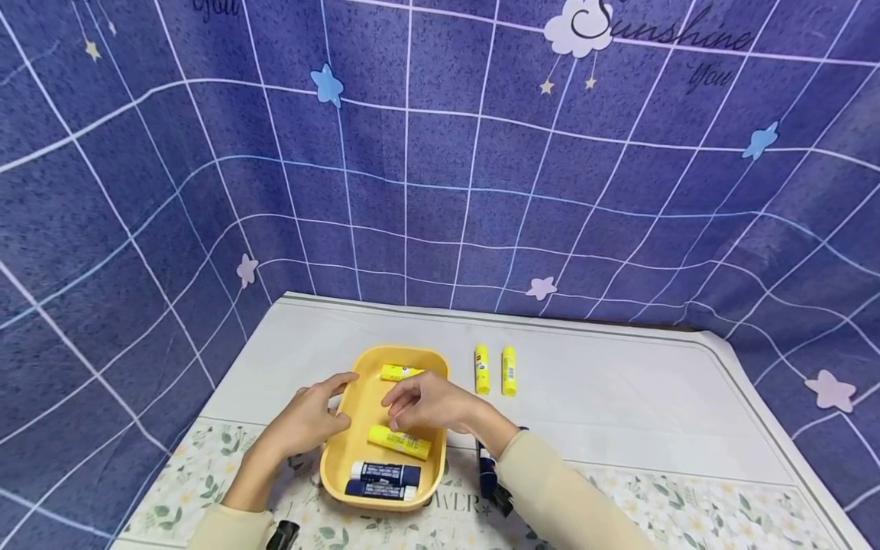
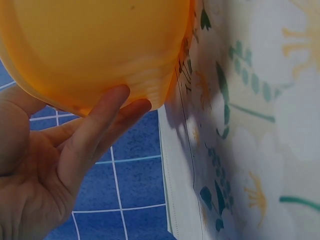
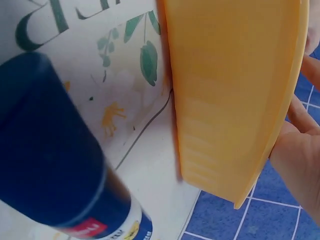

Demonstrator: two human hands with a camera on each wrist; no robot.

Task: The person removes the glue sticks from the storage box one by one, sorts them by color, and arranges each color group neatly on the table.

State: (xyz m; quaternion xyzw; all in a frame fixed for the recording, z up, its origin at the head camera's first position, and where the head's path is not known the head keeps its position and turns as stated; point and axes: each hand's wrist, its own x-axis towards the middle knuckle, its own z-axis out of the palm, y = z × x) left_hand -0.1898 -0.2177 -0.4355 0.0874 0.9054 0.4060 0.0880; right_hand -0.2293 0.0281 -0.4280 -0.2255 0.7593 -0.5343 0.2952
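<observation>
A yellow oval tray (image 1: 341, 466) sits on the table in front of me. Inside lie a yellow glue stick (image 1: 399, 372) at the far end, another yellow stick (image 1: 406, 444) in the middle, and two dark blue sticks (image 1: 385, 473) at the near end. My left hand (image 1: 330, 405) rests with straight fingers (image 2: 112, 112) against the tray's left outer wall (image 2: 100, 45). My right hand (image 1: 419, 405) hovers over the tray, its fingers loosely curled just above the middle yellow stick and holding nothing. Only the edge of this hand (image 3: 300, 150) shows in the right wrist view.
Two yellow glue sticks (image 1: 482, 369) (image 1: 509, 370) lie side by side on the white cloth right of the tray. A dark blue stick (image 1: 486, 467) lies by my right wrist, large in the right wrist view (image 3: 55, 165). A blue grid backdrop (image 1: 440, 168) surrounds the table.
</observation>
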